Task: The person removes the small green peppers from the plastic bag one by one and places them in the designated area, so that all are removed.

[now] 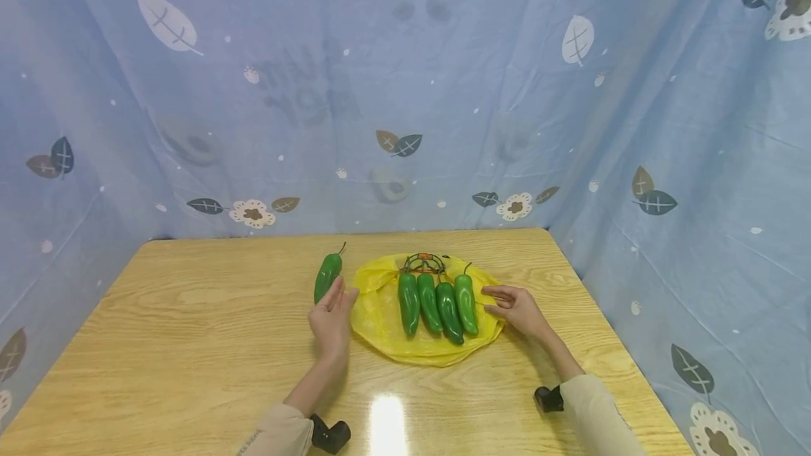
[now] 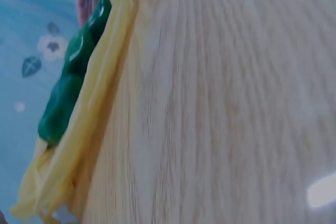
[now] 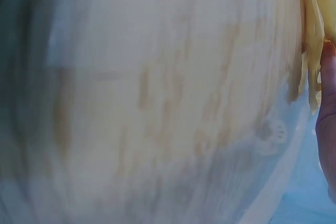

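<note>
Several glossy green peppers (image 1: 447,308) lie side by side on a flattened yellow plastic bag (image 1: 405,352). My right hand (image 1: 516,308) is at the bag's right edge, thumb and fingers extended and apart; a finger also shows against the yellow edge in the right wrist view. Left of the bag, my left hand (image 1: 332,319) is raised with fingers pointing away, the thumb near the bag's left edge. A single green pepper (image 1: 328,273) shows just beyond those fingers, its lower end hidden by them. The left wrist view shows the peppers (image 2: 79,51) on the bag from the side.
A dark looped cord with an orange piece (image 1: 426,257) lies at the bag's far side. All of this is on a wooden table (image 1: 190,343). Blue patterned curtains (image 1: 304,125) hang behind the table and along its sides.
</note>
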A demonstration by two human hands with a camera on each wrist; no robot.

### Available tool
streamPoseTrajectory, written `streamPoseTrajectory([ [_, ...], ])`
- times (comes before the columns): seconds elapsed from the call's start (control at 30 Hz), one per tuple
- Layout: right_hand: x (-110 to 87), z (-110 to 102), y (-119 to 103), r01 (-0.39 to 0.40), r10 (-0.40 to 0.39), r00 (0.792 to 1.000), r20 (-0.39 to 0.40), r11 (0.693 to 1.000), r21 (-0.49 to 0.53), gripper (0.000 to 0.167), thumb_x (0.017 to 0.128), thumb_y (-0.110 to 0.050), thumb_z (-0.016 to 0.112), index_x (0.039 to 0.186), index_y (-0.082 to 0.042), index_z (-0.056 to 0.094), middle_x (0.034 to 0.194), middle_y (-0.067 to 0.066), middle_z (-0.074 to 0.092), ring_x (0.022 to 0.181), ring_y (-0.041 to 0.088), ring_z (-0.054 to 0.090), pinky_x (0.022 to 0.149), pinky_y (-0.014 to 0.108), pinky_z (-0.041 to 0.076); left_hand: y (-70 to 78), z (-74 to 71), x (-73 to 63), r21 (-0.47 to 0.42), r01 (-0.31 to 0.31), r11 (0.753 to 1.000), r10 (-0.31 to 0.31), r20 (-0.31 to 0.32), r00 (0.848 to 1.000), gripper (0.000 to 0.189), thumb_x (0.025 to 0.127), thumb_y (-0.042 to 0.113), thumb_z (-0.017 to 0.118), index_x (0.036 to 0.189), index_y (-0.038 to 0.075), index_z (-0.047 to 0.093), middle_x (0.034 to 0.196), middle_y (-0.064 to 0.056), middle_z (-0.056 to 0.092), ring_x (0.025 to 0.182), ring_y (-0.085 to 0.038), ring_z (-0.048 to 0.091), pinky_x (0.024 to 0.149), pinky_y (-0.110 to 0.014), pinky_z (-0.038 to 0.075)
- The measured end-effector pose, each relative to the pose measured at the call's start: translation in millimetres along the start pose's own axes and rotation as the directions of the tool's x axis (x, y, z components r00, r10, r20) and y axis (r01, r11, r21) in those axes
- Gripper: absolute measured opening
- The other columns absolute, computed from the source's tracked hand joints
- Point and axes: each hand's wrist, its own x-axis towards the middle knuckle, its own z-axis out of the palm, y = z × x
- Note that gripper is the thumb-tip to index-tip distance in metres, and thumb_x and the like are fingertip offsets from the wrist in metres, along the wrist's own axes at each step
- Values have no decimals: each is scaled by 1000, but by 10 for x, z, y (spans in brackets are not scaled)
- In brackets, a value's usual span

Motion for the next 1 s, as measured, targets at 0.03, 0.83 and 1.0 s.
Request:
streamPoseTrajectory([
  [0.03,-1,2,4,-2,2,1000,-1,1000,-1,39,87,-5,70,122,9,59,123,25,60,112,38,59,96,34,50,3,24,-19,-2,5,1000,-5,8,1000,50,91,13,68,136,2,51,143,-8,48,131,-20,45,96,-16,45],
  [0.83,-19,-9,-3,10,-10,1000,-4,1000,-10,40,88,-6,69,123,10,58,123,27,59,113,40,58,97,38,49,-143,787,-462,-133,50,990,-36,107,994,50,86,0,69,133,-4,52,140,-17,48,132,-29,43,103,-27,42],
  [1.0,-15,-10,2,39,-40,999,-7,999,-23,39,88,-7,69,122,9,60,121,25,61,110,36,60,95,35,51,-198,885,-518,-132,74,988,-60,107,992,51,86,1,69,133,-2,52,140,-17,48,131,-29,44,101,-27,44],
])
